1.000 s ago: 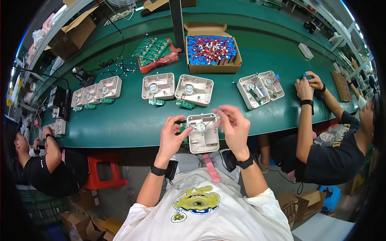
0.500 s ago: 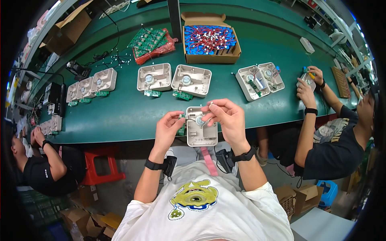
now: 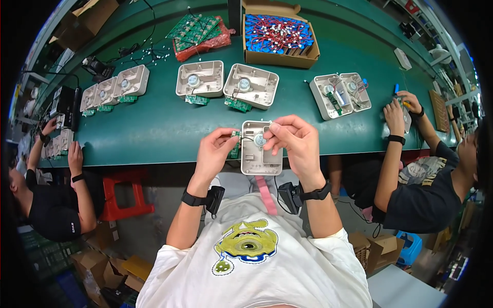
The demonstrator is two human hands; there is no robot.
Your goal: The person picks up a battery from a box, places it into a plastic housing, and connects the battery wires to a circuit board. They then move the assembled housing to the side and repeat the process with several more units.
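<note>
An off-white plastic housing (image 3: pixel 248 165) lies with its inside facing up at the table's near edge. A round silver speaker (image 3: pixel 260 139) sits in it, with a dark cable running to its left. My left hand (image 3: pixel 215 149) is closed, fingertips pinching a green circuit board (image 3: pixel 234 152) beside the housing's left wall. Over the housing's right side, my right hand (image 3: pixel 297 143) is closed in a pinch. Its thumb and forefinger meet above the upper right corner; what they hold is too small to make out. The hand covers part of the housing.
Beyond stand two housings (image 3: pixel 200 90) with circuit boards hanging out, and a carton (image 3: pixel 281 57) of blue packs with red wires. Circuit boards (image 3: pixel 197 31) lie on red wrap. More housings (image 3: pixel 328 112) stand at right and left. A co-worker's hands (image 3: pixel 400 110) work at right, another's (image 3: pixel 75 156) at left.
The view has shifted slightly. My right hand's fingertips have come lower over the housing's upper right corner, still pinched. My left hand keeps the circuit board. The left co-worker's hands have moved apart.
</note>
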